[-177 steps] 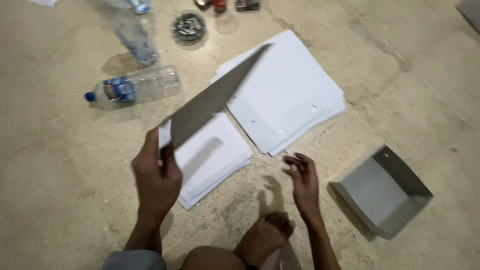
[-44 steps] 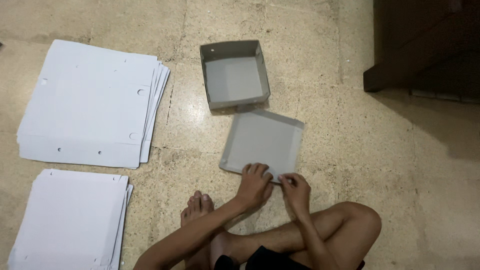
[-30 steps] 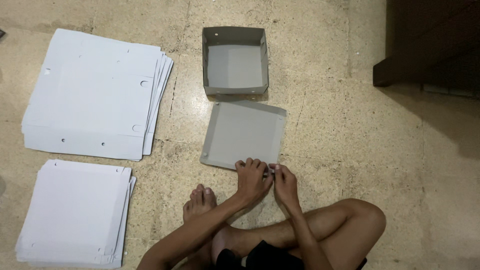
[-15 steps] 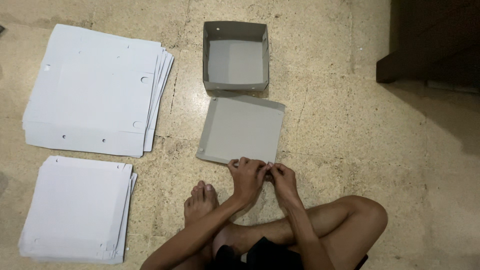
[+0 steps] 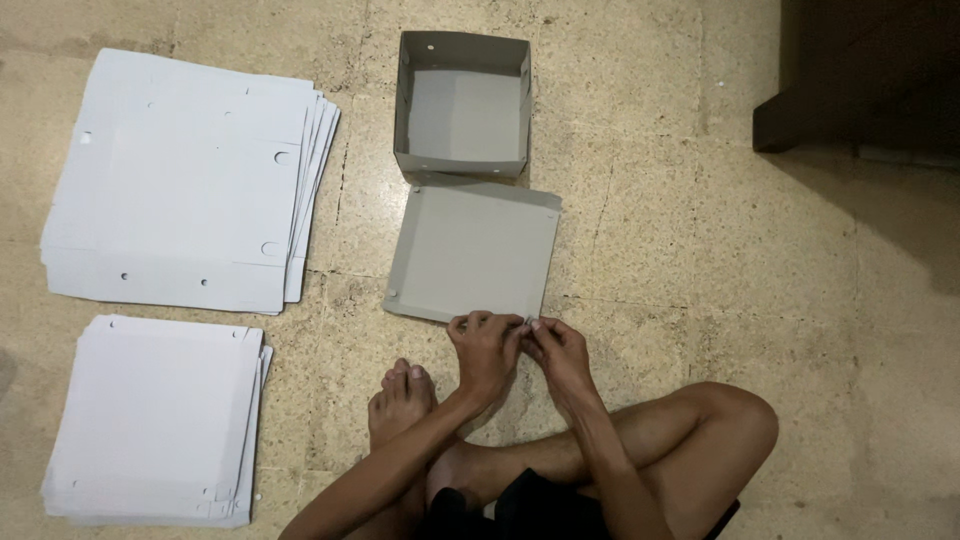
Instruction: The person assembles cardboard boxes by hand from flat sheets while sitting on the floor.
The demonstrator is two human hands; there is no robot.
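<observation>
On the floor point(image 5: 700, 250), the left hand point(image 5: 487, 345) and the right hand point(image 5: 560, 350) both pinch the near right corner of the shallow grey cardboard tray point(image 5: 470, 250), which lies just before a deeper grey box point(image 5: 462, 105).

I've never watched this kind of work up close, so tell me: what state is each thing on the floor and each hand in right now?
Shallow tray: folded, flat on the floor, near edge pinched by both hands.
Deep box: folded up, open-topped, empty.
Large sheet stack: flat, unfolded, fanned at the right edge.
Small sheet stack: flat, unfolded.
Left hand: pinching the tray's near edge.
Right hand: pinching beside it.
</observation>
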